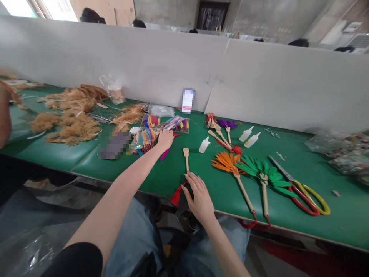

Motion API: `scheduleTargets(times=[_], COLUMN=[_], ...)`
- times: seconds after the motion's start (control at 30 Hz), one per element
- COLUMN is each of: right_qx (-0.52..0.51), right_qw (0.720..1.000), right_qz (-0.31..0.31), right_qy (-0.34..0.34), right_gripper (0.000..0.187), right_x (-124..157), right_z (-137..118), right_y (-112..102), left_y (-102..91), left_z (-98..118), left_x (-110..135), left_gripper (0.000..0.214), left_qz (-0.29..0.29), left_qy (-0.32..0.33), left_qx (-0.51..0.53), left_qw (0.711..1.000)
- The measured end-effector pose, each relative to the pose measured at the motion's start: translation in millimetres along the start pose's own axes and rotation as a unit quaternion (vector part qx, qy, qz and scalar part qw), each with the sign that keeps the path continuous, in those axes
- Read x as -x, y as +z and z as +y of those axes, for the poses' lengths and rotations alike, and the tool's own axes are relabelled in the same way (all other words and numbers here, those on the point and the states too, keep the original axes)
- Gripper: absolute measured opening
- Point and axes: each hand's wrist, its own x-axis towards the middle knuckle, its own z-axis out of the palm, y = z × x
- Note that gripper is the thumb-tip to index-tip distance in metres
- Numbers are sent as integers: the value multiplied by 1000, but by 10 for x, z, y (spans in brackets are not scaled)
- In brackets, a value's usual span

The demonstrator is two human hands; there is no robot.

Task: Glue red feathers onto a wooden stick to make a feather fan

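Note:
My left hand (pixel 165 139) reaches onto the clear plastic bag of colourful feathers (pixel 143 139), fingers bent down; whatever lies under the fingertips is hidden. A magenta feather (pixel 164 154) lies just below that hand. My right hand (pixel 199 196) rests flat near the table's front edge, fingers stretched out and thumb apart. Its fingertips cover the lower part of a pale wooden fan handle (pixel 186 154), whose broad end points away from me. A red tassel (pixel 175 196) hangs over the edge beside the right thumb.
Right of my hands lie an orange feather fan (pixel 226 161), a green feather fan (pixel 261 169), large scissors (pixel 300 188) and glue bottles (pixel 204 145). A phone (pixel 188 100) leans on the white partition (pixel 144 65). Brown fibre (pixel 75 123) heaps at left. Another person's arm (pixel 4 115) shows at far left.

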Motion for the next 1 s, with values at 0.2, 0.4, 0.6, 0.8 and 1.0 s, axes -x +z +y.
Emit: scheduleTargets(times=[0.2,0.4,0.6,0.8,1.0], right_qx=[25,29,-143,-383,-498], right_qw=[999,999,984,874,816], right_qz=[-23,-35,59,51,-54], right_qy=[-4,-11,93,294,288], right_gripper=[40,41,44,55,45], right_x=[14,80,33,-390,-650], right_z=[10,-24,17,188,169], right_y=[4,-20,-94,-254,-321], left_y=[16,-214,-435,-362,-371], left_z=[-5,12,115,335,447], left_x=[-179,-54,370,838,1013], left_gripper=[31,27,30,21,15], left_qz=[-36,-6,100,233,340], left_qy=[6,70,213,393,417], left_qx=[-11,-2,-13,-58,-85], left_qw=[999,998,972,887,839])
